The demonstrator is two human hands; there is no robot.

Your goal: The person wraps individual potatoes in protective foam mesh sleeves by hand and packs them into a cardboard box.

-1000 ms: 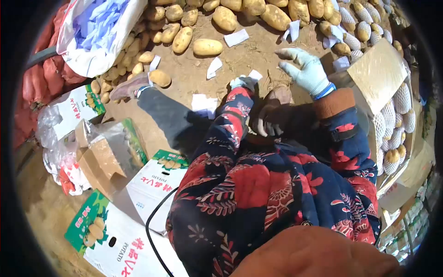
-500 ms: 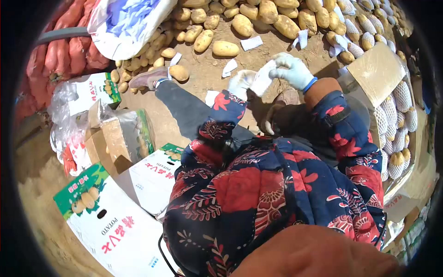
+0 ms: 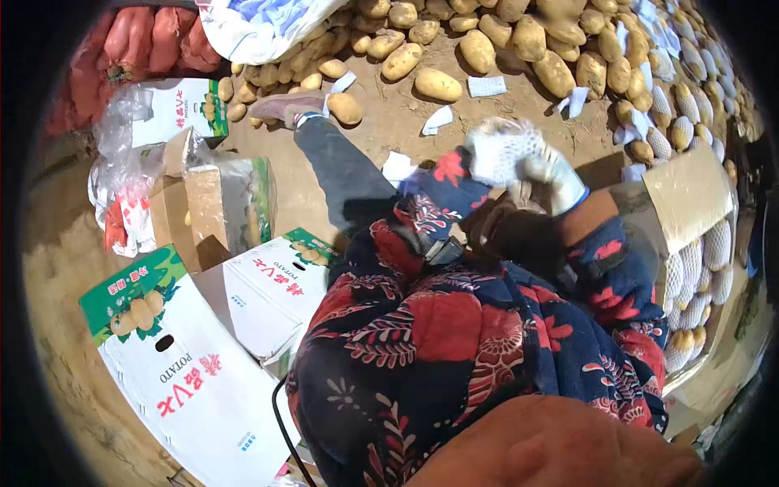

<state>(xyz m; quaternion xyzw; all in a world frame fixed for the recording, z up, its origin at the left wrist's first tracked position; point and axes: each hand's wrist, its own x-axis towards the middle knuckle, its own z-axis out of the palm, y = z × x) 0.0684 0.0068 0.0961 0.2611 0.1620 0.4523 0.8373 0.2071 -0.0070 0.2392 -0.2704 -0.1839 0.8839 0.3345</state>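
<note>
A white foam net sleeve (image 3: pixel 497 157) with a mesh texture is bunched between my two gloved hands, above the ground in front of my body. My left hand (image 3: pixel 487 134), in a pale glove, is closed on the sleeve from its far side, its fingers partly covered by the mesh. On the sleeve's right edge, my right hand (image 3: pixel 558 178), in a white glove with a soiled grey front, has its fingers curled in against the mesh. Whether a potato is inside the sleeve is hidden. A loose potato (image 3: pixel 438 84) lies on the dirt beyond my hands.
A potato heap (image 3: pixel 527 39) spreads ahead, with net-wrapped potatoes (image 3: pixel 686 105) at right. An open carton (image 3: pixel 690 199) of wrapped potatoes stands by my right side. Printed potato cartons (image 3: pixel 203 381) lie left. Foam sleeves fill a white sack (image 3: pixel 235 45) near red mesh bags (image 3: pixel 130 45).
My hands have come closer together and lower, and the foam net sleeve now looks bunched and opened out instead of flat. The view has shifted, so the ground things sit further right.
</note>
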